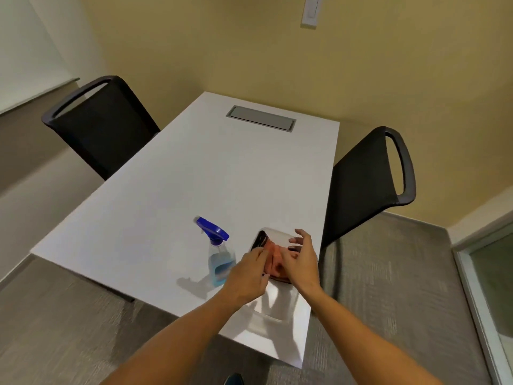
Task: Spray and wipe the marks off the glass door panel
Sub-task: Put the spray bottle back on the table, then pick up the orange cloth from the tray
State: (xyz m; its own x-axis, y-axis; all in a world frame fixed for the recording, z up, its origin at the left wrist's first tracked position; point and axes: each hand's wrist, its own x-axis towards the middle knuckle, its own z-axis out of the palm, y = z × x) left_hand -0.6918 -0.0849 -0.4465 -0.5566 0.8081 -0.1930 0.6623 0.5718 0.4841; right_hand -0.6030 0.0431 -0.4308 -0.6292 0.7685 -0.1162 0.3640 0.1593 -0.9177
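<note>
Two bare hands are seen over the near right part of a white surface (194,168). An orange cloth (274,259) is gathered between them, lying on or in a clear plastic container (273,237) whose dark inner side shows at its left edge; whether the cloth sits inside it cannot be told. The left hand (248,273) is curled with its fingertips pinching the cloth's left edge. The right hand (301,258) rests on the cloth's right side with its fingers spread and relaxed, not clasped around anything.

Just beside the left hand, to its left, a clear spray bottle (219,259) with a blue trigger head (212,230) stands upright on the surface, partly filled with blue liquid. A label is seen on the bottle, but no writing on it can be read.

A grey hatch (261,118) is set into the far end of the surface. One dark chair (100,123) is placed at the left side and another chair (366,176) at the right. A glass panel (491,287) in a pale frame is seen at the far right edge, well apart from the hands.
</note>
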